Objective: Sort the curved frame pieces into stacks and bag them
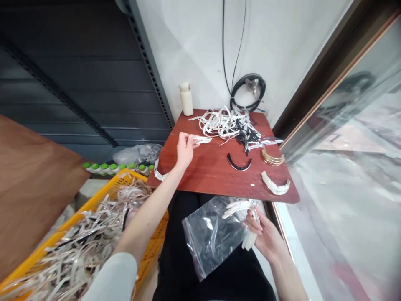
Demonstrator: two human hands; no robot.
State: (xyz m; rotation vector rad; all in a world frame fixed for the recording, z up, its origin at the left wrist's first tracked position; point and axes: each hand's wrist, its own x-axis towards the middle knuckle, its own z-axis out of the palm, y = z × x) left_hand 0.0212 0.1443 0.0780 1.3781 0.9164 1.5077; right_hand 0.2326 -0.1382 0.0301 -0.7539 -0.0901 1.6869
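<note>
My left hand [185,149], over the left part of the red-brown tabletop [200,169], pinches a few short white curved strips [205,139] that point right. Below the table's front edge, my right hand [265,235] is closed round a bundle of white curved strips [240,206]. That bundle bends over my fingers, with both ends sticking out. A clear plastic bag [208,234] lies across my lap, beside and partly behind the bundle. Whether the bag touches my right hand, I cannot tell.
Tangled white and black strips [223,124] cover the table's back. Curved bundles lie apart: black [239,168], gold [272,159], white at right [275,186] and white at left [159,172]. A white bottle [187,100] stands back left. A yellow crate [105,190] holds many strips.
</note>
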